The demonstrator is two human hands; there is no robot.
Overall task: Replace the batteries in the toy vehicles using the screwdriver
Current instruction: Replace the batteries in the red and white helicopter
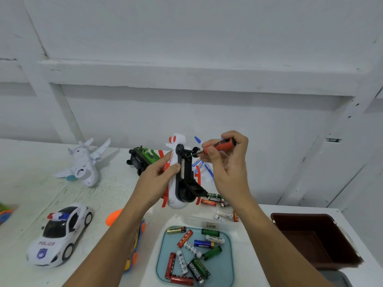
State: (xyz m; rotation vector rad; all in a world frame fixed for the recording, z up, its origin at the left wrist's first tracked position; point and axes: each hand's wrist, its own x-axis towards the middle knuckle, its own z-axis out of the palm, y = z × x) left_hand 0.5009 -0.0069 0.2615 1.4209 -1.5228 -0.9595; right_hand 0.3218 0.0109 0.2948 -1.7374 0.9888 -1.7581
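Batteries (204, 244) heaped loose in pale blue tray (160, 266) at near edge of tabletop (103, 204), brown bin (300, 222) beside it, beyond them left hand (157, 175) gripping upturned white toy vehicle (176, 200), right hand (228, 168) pinching red screwdriver (223, 145), tip at its black underside.

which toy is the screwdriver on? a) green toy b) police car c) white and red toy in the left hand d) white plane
c: the right hand holds the screwdriver with its tip at the underside of the white and red toy gripped by the left hand.
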